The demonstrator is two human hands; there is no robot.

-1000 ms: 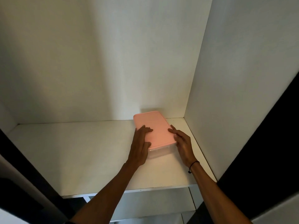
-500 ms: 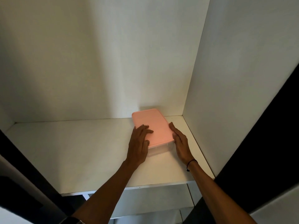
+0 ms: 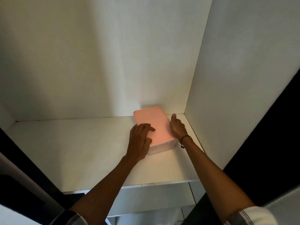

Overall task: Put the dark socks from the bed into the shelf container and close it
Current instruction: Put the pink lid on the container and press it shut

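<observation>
**Bare forearms, short sleeves, one dark wrist cord**

Both forearms are bare up to the elbows. The left hand (image 3: 140, 138) wears a thin ring (image 3: 148, 123) on one finger. The right hand (image 3: 177, 127) has a thin dark cord bracelet (image 3: 185, 139) around the wrist, its short loose end dangling. The left sleeve (image 3: 71, 218) is dark with pale stripes; the right sleeve (image 3: 253, 215) is white with a dark stripe.
</observation>
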